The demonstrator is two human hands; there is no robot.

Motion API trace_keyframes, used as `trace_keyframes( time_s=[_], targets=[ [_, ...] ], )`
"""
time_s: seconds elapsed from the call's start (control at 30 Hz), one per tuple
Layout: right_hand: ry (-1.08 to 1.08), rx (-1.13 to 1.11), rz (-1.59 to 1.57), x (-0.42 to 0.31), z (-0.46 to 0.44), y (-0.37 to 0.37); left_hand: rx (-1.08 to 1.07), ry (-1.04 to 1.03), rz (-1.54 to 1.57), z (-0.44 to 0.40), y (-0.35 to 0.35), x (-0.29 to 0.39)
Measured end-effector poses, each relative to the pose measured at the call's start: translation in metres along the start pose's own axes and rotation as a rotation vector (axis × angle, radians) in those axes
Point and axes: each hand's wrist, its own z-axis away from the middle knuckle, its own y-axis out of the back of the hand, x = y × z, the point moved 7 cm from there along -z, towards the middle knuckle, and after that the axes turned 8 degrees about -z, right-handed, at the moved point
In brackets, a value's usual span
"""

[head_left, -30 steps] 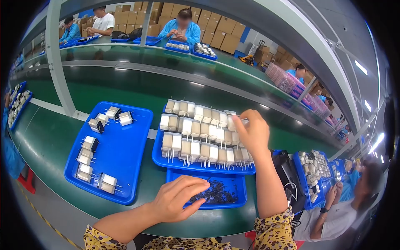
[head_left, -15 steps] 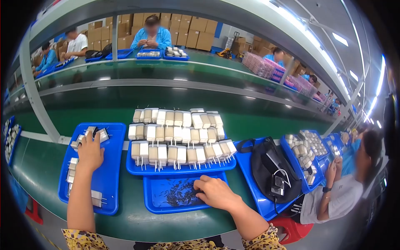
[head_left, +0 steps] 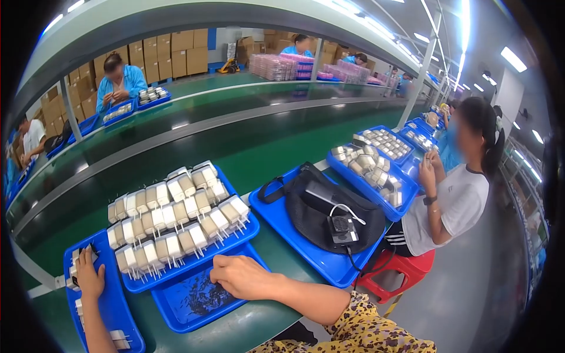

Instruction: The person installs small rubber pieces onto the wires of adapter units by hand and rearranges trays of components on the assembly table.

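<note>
The left hand [head_left: 91,273] reaches over white blocks [head_left: 120,341] with pins in the left-hand tray [head_left: 115,282], its fingers stretched out; whether it grips one cannot be told. The right hand [head_left: 244,276] curls above dark slivers [head_left: 203,297] in a shallow tray [head_left: 168,297], its fingertips too obscured to show a hold. Between the hands, rows of stacked blocks [head_left: 176,215] fill a third tray [head_left: 194,266], which overlaps the shallow one. To the right, a black bag [head_left: 300,212] crowds another tray [head_left: 273,212]; beyond, a co-worker [head_left: 456,206] sits on a red stool [head_left: 406,273]. Fingers cover part of the left-hand blocks, and the frame crops the left forearm. A strip of green bench [head_left: 235,329] separates the shallow tray from the bag's, its near edge passing under the right forearm.
</note>
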Motion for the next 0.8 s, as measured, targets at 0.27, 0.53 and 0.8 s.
trace_keyframes(
  time_s=[0.27,0.53,0.8],
  targets=[
    [-0.045,0.074,-0.64,0.001,-0.001,0.014,-0.186,0.119,0.16,-0.006,0.003,-0.001],
    [-0.254,0.169,-1.531,0.009,0.004,0.023,0.163,0.197,0.598,0.016,0.129,0.05],
    [-0.223,0.182,-1.597,-0.001,0.001,0.023,-0.042,-0.133,1.373,0.05,0.19,0.206]
  ],
)
